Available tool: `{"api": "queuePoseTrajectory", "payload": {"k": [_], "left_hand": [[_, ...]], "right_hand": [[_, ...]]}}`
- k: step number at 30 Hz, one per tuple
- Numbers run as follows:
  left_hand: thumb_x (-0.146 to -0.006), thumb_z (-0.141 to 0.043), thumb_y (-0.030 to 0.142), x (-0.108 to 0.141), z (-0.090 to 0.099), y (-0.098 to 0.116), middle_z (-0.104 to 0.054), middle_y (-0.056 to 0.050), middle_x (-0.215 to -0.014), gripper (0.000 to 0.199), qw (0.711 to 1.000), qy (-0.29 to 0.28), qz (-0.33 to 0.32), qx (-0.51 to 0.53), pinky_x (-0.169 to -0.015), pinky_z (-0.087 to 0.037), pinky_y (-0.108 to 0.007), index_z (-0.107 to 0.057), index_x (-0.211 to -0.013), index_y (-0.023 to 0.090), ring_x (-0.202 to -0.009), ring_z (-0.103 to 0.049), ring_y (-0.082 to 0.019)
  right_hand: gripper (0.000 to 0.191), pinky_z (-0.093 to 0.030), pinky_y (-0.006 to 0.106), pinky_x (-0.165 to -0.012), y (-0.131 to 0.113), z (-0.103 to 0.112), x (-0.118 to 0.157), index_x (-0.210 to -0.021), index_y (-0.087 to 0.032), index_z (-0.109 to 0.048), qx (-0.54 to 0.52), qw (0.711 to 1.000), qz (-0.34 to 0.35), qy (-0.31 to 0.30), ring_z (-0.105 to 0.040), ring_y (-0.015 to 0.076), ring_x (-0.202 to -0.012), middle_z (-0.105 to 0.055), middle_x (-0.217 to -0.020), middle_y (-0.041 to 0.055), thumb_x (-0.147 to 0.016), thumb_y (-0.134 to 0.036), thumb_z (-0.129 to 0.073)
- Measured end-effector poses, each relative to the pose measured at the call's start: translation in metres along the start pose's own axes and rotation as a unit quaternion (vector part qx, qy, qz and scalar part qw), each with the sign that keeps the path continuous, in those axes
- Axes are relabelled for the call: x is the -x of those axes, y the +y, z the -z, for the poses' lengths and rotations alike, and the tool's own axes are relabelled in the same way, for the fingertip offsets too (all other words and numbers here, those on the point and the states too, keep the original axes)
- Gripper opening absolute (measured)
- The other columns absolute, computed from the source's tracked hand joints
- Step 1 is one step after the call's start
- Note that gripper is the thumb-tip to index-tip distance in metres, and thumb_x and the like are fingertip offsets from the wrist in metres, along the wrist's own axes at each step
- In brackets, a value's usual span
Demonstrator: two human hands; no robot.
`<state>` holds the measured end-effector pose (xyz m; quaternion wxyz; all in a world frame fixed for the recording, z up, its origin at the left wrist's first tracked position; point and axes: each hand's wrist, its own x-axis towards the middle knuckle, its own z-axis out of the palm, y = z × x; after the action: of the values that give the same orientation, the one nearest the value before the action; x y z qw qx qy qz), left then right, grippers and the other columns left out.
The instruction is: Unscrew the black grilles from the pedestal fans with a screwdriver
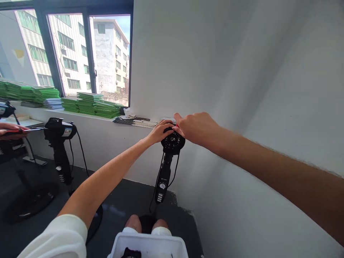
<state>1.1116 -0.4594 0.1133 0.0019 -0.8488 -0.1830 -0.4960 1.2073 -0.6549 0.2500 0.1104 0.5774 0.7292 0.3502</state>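
Note:
A black pedestal fan [173, 141], its round motor head bare of blades and grille, stands upright before me by the wall. My left hand [161, 132] grips the top left of the motor head, fingers curled over its edge. At the upper right of the head, my right hand [195, 127] is closed around a red-handled tool [177, 125] that looks like a screwdriver. Most of that tool is hidden by the fingers. Below the head, the control column [162, 182] carries a round knob and several light buttons.
White tub [150, 243] on my lap, holding a black part [131, 253]. To the left, another fan [60, 130] and a co-worker's hand [12, 129] with a screwdriver [34, 129]. Green stacks [92, 104] and flat pieces [143, 123] line the sill; a wall [258, 89] rises right.

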Motion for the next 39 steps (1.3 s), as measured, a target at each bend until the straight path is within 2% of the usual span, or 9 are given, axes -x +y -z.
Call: {"api": "queuePoseTrajectory", "payload": {"k": [2, 7, 11, 16, 21, 25, 30, 35, 39], "left_hand": [[-0.097, -0.062, 0.023, -0.002, 0.001, 0.000, -0.069, -0.008, -0.125, 0.031, 1.000, 0.001, 0.007, 0.011, -0.107, -0.050, -0.039, -0.064, -0.128, 0.020, -0.120, -0.060, -0.024], [-0.100, -0.056, 0.021, -0.003, -0.007, 0.000, -0.066, -0.009, -0.124, 0.025, 0.999, 0.031, 0.018, 0.017, -0.112, -0.046, -0.039, -0.067, -0.122, 0.019, -0.121, -0.057, -0.023], [-0.103, -0.049, 0.020, 0.004, -0.024, 0.000, -0.062, -0.011, -0.131, 0.023, 0.996, 0.086, 0.039, 0.007, -0.115, -0.044, -0.039, -0.067, -0.117, 0.018, -0.126, -0.054, -0.022], [-0.107, -0.040, 0.026, 0.008, -0.035, 0.002, -0.063, -0.013, -0.132, 0.029, 0.993, 0.118, 0.024, 0.002, -0.116, -0.044, -0.039, -0.065, -0.120, 0.018, -0.128, -0.054, -0.022], [-0.109, -0.027, 0.030, 0.012, -0.032, 0.006, -0.062, -0.011, -0.135, 0.042, 0.989, 0.143, 0.039, 0.027, -0.116, -0.045, -0.040, -0.067, -0.118, 0.020, -0.129, -0.054, -0.021], [-0.108, -0.020, 0.030, 0.015, -0.030, 0.007, -0.064, -0.010, -0.133, 0.049, 0.988, 0.147, 0.039, 0.038, -0.114, -0.045, -0.040, -0.067, -0.116, 0.020, -0.128, -0.054, -0.021], [-0.108, -0.017, 0.034, 0.015, -0.033, 0.007, -0.064, -0.012, -0.132, 0.053, 0.986, 0.160, 0.032, 0.024, -0.114, -0.045, -0.039, -0.067, -0.117, 0.018, -0.126, -0.055, -0.022], [-0.108, -0.017, 0.034, 0.016, -0.033, 0.009, -0.064, -0.012, -0.134, 0.052, 0.987, 0.155, 0.040, 0.024, -0.114, -0.045, -0.039, -0.066, -0.117, 0.019, -0.127, -0.054, -0.022], [-0.107, -0.019, 0.030, 0.016, -0.031, 0.011, -0.064, -0.012, -0.134, 0.049, 0.987, 0.155, 0.046, 0.026, -0.115, -0.045, -0.041, -0.066, -0.118, 0.019, -0.128, -0.054, -0.023]], "right_hand": [[0.044, -0.030, 0.031, -0.061, 0.000, 0.000, 0.001, -0.114, -0.013, -0.062, 0.015, 1.000, -0.012, 0.014, -0.069, 0.0285, -0.075, -0.070, -0.076, 0.0145, -0.106, -0.044, -0.031], [0.038, -0.029, 0.030, -0.058, 0.002, 0.005, 0.001, -0.131, -0.016, -0.052, -0.021, 1.000, 0.011, -0.007, -0.064, 0.0223, -0.066, -0.073, -0.081, 0.0088, -0.101, -0.038, -0.042], [0.044, -0.027, 0.030, -0.057, 0.000, 0.005, -0.001, -0.107, -0.017, -0.062, 0.038, 0.999, -0.028, 0.008, -0.062, 0.0234, -0.063, -0.068, -0.072, 0.0112, -0.105, -0.041, -0.025], [0.040, -0.027, 0.028, -0.053, 0.000, -0.001, -0.003, -0.127, -0.016, -0.054, 0.008, 1.000, -0.010, -0.010, -0.060, 0.0215, -0.061, -0.070, -0.076, 0.0073, -0.100, -0.040, -0.037], [0.054, -0.027, 0.030, -0.056, 0.007, -0.004, -0.002, -0.095, -0.017, -0.066, 0.054, 0.996, -0.061, 0.028, -0.059, 0.0226, -0.057, -0.063, -0.063, 0.0102, -0.104, -0.044, -0.020], [0.042, -0.027, 0.027, -0.055, 0.008, -0.002, 0.000, -0.127, -0.019, -0.056, -0.007, 1.000, -0.027, 0.008, -0.060, 0.0199, -0.059, -0.071, -0.075, 0.0061, -0.099, -0.045, -0.041], [0.053, -0.027, 0.030, -0.056, 0.004, 0.004, 0.001, -0.104, -0.015, -0.065, 0.053, 0.997, -0.048, 0.016, -0.061, 0.0236, -0.061, -0.066, -0.067, 0.0113, -0.106, -0.048, -0.023], [0.044, -0.027, 0.029, -0.055, 0.001, 0.002, 0.002, -0.128, -0.014, -0.058, 0.024, 1.000, -0.015, 0.012, -0.060, 0.0219, -0.061, -0.070, -0.073, 0.0081, -0.102, -0.044, -0.038], [0.055, -0.027, 0.030, -0.057, 0.000, -0.001, 0.003, -0.099, -0.015, -0.066, 0.058, 0.997, -0.049, 0.028, -0.062, 0.0241, -0.062, -0.065, -0.066, 0.0123, -0.106, -0.044, -0.020]]}}
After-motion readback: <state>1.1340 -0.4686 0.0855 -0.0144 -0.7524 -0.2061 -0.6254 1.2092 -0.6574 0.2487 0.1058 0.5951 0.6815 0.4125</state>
